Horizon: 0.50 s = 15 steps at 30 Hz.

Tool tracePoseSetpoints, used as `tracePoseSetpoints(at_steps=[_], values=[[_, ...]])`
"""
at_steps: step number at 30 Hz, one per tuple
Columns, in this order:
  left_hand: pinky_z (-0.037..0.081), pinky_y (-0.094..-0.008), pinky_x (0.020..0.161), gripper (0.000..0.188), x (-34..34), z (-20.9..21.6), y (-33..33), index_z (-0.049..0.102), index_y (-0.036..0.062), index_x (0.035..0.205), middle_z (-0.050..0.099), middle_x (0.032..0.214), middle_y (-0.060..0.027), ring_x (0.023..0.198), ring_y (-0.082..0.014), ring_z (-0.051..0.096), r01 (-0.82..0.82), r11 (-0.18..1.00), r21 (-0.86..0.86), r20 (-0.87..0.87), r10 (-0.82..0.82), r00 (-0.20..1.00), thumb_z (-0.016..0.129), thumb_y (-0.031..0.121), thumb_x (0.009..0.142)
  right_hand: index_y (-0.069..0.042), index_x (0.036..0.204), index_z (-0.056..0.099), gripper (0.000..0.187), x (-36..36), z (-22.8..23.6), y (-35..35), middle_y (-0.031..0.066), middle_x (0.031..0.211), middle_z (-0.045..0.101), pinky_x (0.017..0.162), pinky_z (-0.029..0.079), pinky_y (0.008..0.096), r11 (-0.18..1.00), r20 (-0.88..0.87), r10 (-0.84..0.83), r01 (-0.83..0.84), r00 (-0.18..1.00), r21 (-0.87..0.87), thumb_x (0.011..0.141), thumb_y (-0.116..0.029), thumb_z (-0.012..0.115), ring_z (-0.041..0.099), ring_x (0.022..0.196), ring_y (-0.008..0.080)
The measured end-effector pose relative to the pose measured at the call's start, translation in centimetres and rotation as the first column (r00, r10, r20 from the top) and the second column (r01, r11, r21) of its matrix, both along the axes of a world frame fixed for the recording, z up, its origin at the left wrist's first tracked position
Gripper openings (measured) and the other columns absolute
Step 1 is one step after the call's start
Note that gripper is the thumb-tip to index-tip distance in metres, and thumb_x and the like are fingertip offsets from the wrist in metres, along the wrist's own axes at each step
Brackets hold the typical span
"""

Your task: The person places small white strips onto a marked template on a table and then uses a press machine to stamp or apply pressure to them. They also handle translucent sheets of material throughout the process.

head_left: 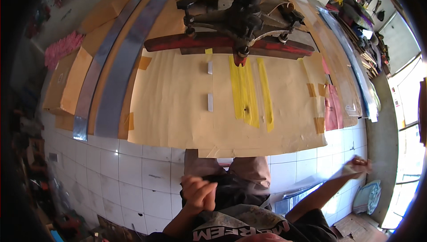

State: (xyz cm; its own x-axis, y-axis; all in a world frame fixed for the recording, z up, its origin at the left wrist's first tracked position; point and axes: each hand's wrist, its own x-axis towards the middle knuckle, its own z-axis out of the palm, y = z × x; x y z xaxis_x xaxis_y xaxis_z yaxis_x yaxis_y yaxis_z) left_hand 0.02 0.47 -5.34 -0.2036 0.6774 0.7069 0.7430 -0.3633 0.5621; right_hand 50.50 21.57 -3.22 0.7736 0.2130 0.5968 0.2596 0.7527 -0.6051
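Note:
My left hand (200, 194) is in front of my body, below the table's front edge, fingers curled together. Whether anything is pinched in it I cannot make out. My right hand (359, 165) is stretched far out to the right, its fingers closed and blurred by motion. From it a see-through, smeared sheet of clear plastic film (340, 170) trails toward my lap. On the table before me lies brown paper (178, 108) with yellow tape strips (243, 97) and two small white pieces (210, 102) stuck on it.
Over the paper's far edge hangs a press with a long red bar (191, 40). Clear plastic strips (120, 73) and a cardboard box (69, 81) line the left side. Pink material (332, 106) and stacked sheets (347, 81) lie right. A bagged bundle (367, 196) stands on the tiled floor.

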Motion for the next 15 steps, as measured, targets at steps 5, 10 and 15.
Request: tracePoseSetpoints(at_steps=[5, 10, 15], values=[[0.028, -0.0381, 0.083, 0.011, -1.4, 3.5, -2.1, 0.060, 0.0203, 0.073, 0.045, 0.069, 0.0042, 0.068, -0.0153, 0.046, -0.197, 0.879, 0.435, -0.181, 0.300, 0.937, 0.050, 0.025, 0.074, -0.011, 0.100, 0.055, 0.012, -13.3, -12.0, 1.1, -0.0027, 0.074, 0.053, 0.047, 0.043, 0.0199, 0.690, -0.796, 0.144, -0.636, 0.588, -0.345, 0.097, -0.019, 0.047, 0.048, 0.057, 0.0080], [0.027, -0.0371, 0.076, 0.019, -3.1, 10.3, -0.4, 0.057, 0.0169, 0.078, 0.044, 0.070, 0.0024, 0.074, -0.0175, 0.044, -0.115, 0.757, 0.643, -0.320, 0.402, 0.858, 0.042, 0.029, 0.078, -0.002, 0.136, 0.047, 0.053, -24.4, -15.3, -0.4, 0.0113, 0.130, 0.053, 0.094, 0.049, 0.0358, 0.267, -0.499, 0.656, -0.792, 0.567, -0.549, 0.096, -0.035, 0.059, 0.053, 0.116, 0.0226], [0.032, -0.0299, 0.076, 0.013, -2.2, 14.5, 1.7, 0.059, 0.0267, 0.068, 0.043, 0.063, 0.0120, 0.064, -0.0079, 0.044, -0.130, 0.879, 0.459, -0.551, 0.396, 0.735, 0.051, 0.036, 0.071, 0.002, 0.130, 0.052, 0.049, -26.5, -18.8, -4.3, 0.0109, 0.128, 0.056, 0.094, 0.046, 0.0343, 0.162, -0.414, 0.673, -0.668, 0.614, -0.727, 0.099, -0.035, 0.054, 0.055, 0.113, 0.0229]])
